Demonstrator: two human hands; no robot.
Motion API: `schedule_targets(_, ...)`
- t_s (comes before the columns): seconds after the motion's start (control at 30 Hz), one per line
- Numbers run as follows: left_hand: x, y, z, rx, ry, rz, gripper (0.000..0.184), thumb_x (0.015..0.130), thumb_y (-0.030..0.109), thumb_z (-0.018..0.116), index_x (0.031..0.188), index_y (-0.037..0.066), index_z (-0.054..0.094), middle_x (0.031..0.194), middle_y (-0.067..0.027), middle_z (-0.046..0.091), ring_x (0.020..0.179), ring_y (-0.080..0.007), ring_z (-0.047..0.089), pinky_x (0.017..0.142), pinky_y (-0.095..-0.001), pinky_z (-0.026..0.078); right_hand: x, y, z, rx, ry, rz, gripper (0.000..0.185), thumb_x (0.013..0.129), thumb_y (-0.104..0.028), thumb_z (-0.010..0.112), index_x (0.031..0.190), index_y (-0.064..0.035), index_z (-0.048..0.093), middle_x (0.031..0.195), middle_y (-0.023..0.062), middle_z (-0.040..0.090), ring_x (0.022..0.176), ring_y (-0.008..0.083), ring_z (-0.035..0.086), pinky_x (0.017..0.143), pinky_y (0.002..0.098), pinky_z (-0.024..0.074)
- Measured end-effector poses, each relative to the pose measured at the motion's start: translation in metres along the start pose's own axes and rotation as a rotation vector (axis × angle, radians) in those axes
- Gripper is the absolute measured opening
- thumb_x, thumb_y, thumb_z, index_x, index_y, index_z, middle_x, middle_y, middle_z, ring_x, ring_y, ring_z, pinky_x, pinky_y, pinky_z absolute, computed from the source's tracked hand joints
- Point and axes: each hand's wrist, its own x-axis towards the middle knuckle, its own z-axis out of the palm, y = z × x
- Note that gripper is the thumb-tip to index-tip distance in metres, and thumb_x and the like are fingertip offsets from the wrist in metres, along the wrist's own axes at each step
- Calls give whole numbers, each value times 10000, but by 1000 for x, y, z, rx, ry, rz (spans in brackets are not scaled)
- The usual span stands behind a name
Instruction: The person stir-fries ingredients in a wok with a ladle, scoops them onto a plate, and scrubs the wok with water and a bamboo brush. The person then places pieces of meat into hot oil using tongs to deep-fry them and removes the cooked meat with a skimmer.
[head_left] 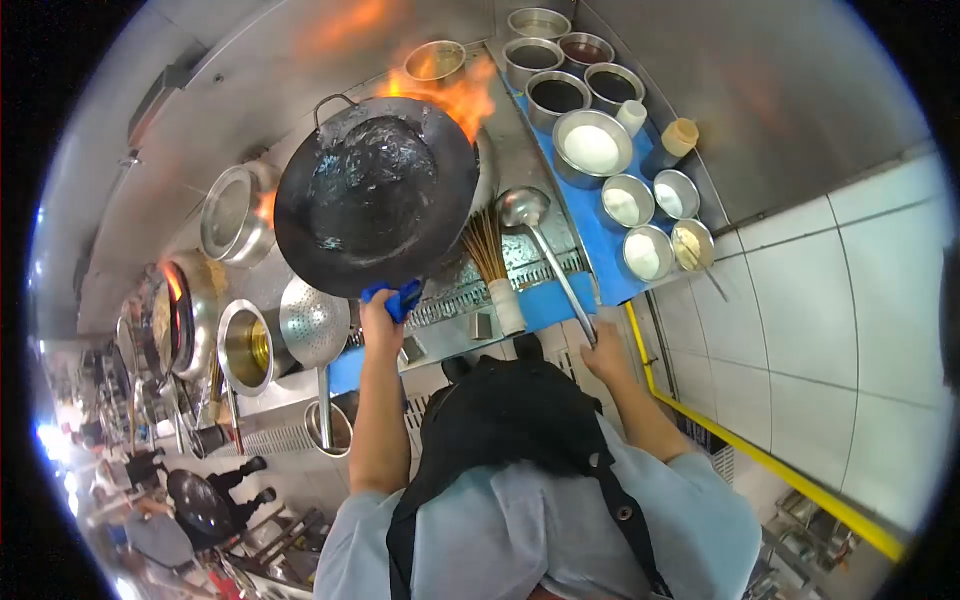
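Note:
My left hand (385,315) is closed around the near edge of a black wok (375,195), with a blue cloth (404,300) between the fingers and the metal. The wok is tilted, and its inside looks wet and shiny with no food in it. Flames (455,98) rise behind its far right rim. In my right hand (606,352) is the handle of a metal ladle (524,207); its bowl is up on the stove, right of the wok. A bamboo wok brush (486,245) with a pale wrapped handle lies between the wok and the ladle.
Several metal pots of dark liquids and white powders (591,148) stand on a blue surface at right. A perforated strainer (314,320) and a pot with yellow liquid (246,346) sit left. A yellow pipe (760,458) runs along the tiled wall. Another person (228,500) is at lower left.

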Motion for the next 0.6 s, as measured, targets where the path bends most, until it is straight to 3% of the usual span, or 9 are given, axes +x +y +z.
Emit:
schedule_targets(0.03, -9, -5, 1, 47, 20, 53, 171, 827, 113, 650, 971, 29, 611, 874, -80, 643, 817, -217, 660, 600, -341, 529, -7, 21, 5, 30, -268, 190, 293, 833, -187, 737, 1026, -10, 607, 842, 171, 643, 804, 428, 625, 750, 506, 512)
schedule_targets(0.13, -10, -17, -9, 145, 98, 210, 188, 789, 91, 660, 940, -20, 659, 903, -89, 670, 775, -213, 642, 716, -362, 529, -12, 0, -36, 266, -298, 175, 220, 886, -198, 692, 887, -26, 554, 694, 120, 607, 595, 291, 627, 578, 424, 507)
schedule_targets(0.23, -36, 26, 5, 298, 133, 245, 178, 742, 106, 668, 858, -28, 686, 876, -86, 680, 762, -199, 622, 729, -342, 498, -6, -2, -59, 601, -400, 349, 212, 928, -202, 679, 885, -30, 563, 624, 55, 550, 476, 169, 540, 462, 343, 435)
schedule_targets(0.37, -34, 76, 17, 554, 261, 297, 234, 716, 157, 689, 821, -52, 693, 802, -79, 664, 722, -209, 602, 709, -357, 493, 11, -41, -100, 720, -403, 265, 201, 937, -189, 689, 894, -34, 567, 631, 7, 532, 481, 99, 505, 440, 304, 403)
schedule_targets(0.4, -44, 89, 30, 751, 383, 403, 291, 737, 184, 675, 860, -80, 691, 810, -159, 700, 744, -308, 653, 745, -406, 511, 19, -54, -109, 726, -418, 231, 193, 938, -180, 691, 899, -34, 570, 632, 2, 532, 482, 96, 504, 440, 300, 403)
schedule_targets(0.5, -57, 109, 50, 970, 381, 657, 347, 758, 221, 673, 909, -92, 694, 858, -302, 693, 814, -423, 683, 805, -468, 512, 44, -80, -108, 759, -475, 137, 183, 945, -171, 693, 921, -31, 578, 635, -5, 532, 482, 89, 503, 439, 290, 401)
schedule_targets(0.53, -51, 108, 48, 986, 334, 726, 388, 796, 238, 673, 1044, -61, 683, 928, -321, 693, 870, -479, 676, 849, -515, 509, 49, -87, -105, 773, -495, 109, 182, 948, -171, 694, 929, -30, 580, 636, -6, 531, 482, 87, 503, 439, 286, 400)
schedule_targets(0.6, -70, 110, 67, 1145, 425, 796, 444, 810, 233, 677, 1144, -58, 642, 934, -313, 695, 890, -488, 671, 862, -531, 512, 56, -95, -90, 785, -530, 53, 189, 968, -187, 677, 946, -35, 568, 613, 0, 533, 457, 92, 502, 418, 284, 390)
